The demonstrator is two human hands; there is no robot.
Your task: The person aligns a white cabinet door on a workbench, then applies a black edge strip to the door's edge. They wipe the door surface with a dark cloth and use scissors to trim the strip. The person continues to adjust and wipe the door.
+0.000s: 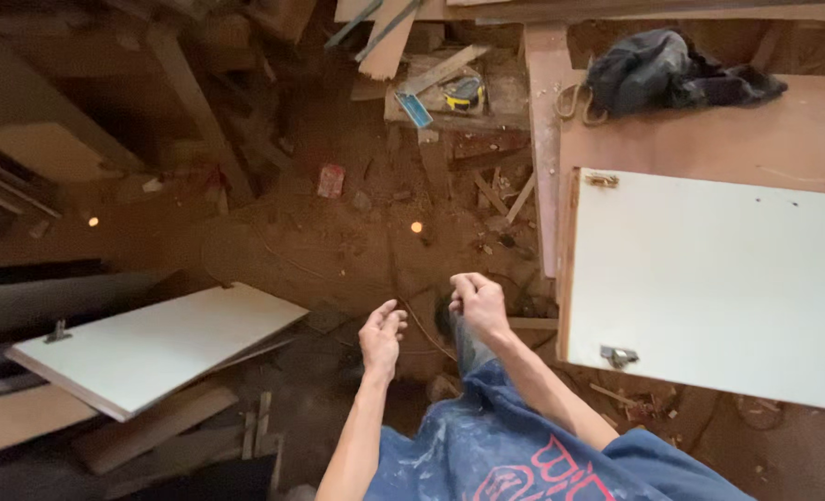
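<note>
Right hand [477, 304]: fingers curled into a loose fist, knuckles toward camera. I can't tell if anything is pinched inside; nothing visible sticks out of it. It sits over the right knee, above the dusty blue trousers [515, 445].

Left hand [380, 336]: fingers slack and spread slightly, palm down, holding nothing. It hangs just left of the right hand, the two apart by a small gap, over the dirt floor [338, 250].

Nearest work piece to the right hand is the white door panel [719, 288], lying flat on the brown bench top [709, 139]. Its left edge is near the right hand but not touching it. I see a hinge [618, 355] at the panel's lower left corner, the closest fitting to the right fist, and a second small hinge [602, 180] at the upper left corner.

Nearest to the left hand is a second white panel [157, 348], tilted, resting on stacked boards at lower left, well apart from the hand. It has a hinge [57, 332] on its far left edge.

Further out: a dark cloth bundle [672, 72] on the bench's far end, a yellow tape measure [464, 93] on scrap boards across the floor, a small red block [331, 179] in the sawdust, offcuts scattered between.
</note>
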